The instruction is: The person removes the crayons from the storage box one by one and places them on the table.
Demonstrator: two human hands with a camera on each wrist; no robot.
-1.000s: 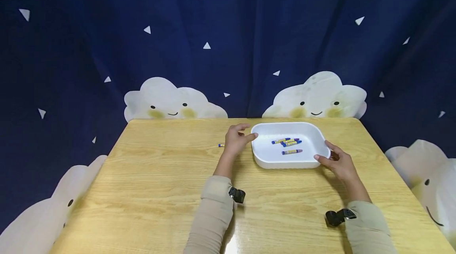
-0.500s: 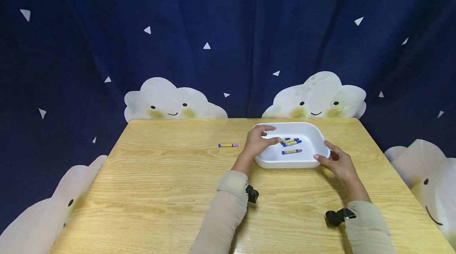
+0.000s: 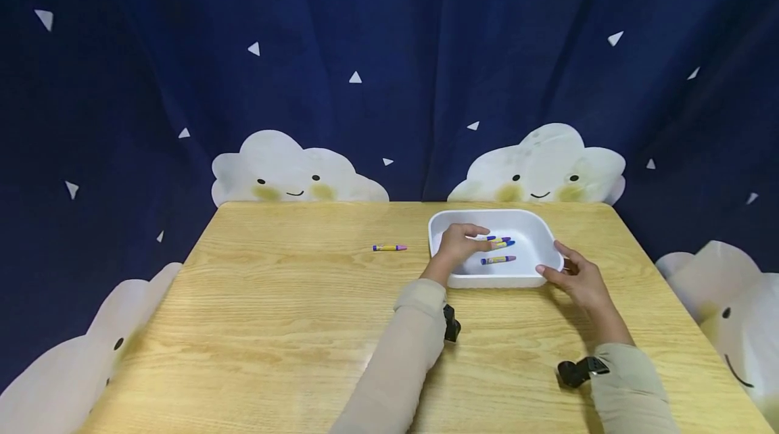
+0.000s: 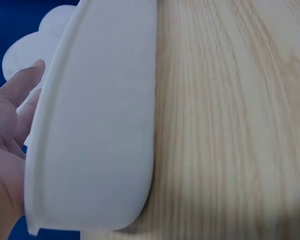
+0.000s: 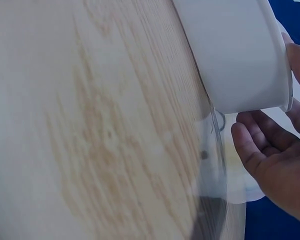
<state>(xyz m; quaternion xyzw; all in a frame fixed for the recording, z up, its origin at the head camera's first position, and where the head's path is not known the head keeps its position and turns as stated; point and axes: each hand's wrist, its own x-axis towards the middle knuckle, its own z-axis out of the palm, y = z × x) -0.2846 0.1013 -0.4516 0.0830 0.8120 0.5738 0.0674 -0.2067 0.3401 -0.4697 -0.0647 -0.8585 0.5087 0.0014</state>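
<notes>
A white plastic tray [image 3: 529,282] sits toward the back right of the table, with several crayons in yellow-and-blue wrappers inside. My left hand [image 3: 458,245] reaches over its front left rim, thumb and forefinger spread around the near ends of the clustered blue and purple crayons [image 3: 504,243]; whether it touches them I cannot tell. Apart from these, a mauve-tipped crayon [image 3: 499,259] lies nearer the front wall. My right hand [image 3: 581,280] grips the tray's right end, thumb over the rim and fingers around the outside. In the left wrist view, the tray's wall [image 4: 100,120] hides part of the left hand.
Left of the tray, another crayon [image 3: 389,248] with a pink-purple tip lies on the wooden table [image 3: 274,312]. A dark blue curtain [image 3: 292,28] with clouds and triangles hangs right behind the table's back edge.
The left hand has moved right, from the tray's left rim into the tray over the crayons, uncovering the crayon on the table. The right hand and the tray have stayed put.
</notes>
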